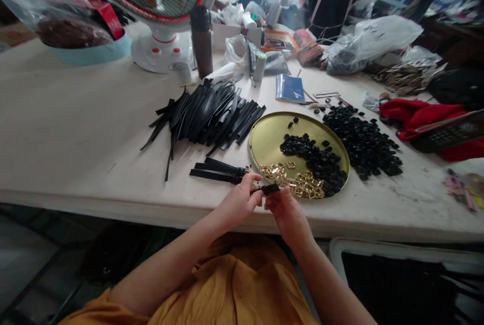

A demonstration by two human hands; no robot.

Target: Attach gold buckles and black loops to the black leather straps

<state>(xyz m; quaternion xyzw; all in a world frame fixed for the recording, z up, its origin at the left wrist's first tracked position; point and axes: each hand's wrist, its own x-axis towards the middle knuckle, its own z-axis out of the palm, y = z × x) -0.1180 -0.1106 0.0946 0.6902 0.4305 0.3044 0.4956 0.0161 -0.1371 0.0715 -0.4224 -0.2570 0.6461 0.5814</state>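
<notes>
Just over the table's front edge, my left hand (242,198) pinches a short black strap (270,189). My right hand (289,214) closes its fingertips on the other end of that strap. Whether a buckle sits on it is hidden by the fingers. Beyond my hands lies a round gold tray (264,136) bearing small gold buckles (308,185) and small black pieces (321,161). Left of the tray, a few black straps with fittings on their ends (217,171) rest near my left hand. Behind them spreads a large pile of loose black straps (207,111).
More black pieces (365,143) are heaped right of the tray. A blue booklet (290,88), a thread spool (259,68) and a fan (162,50) stand farther back. Red cloth (423,113) lies at right. A white-rimmed bin (336,252) is below. A person (333,2) is across the table.
</notes>
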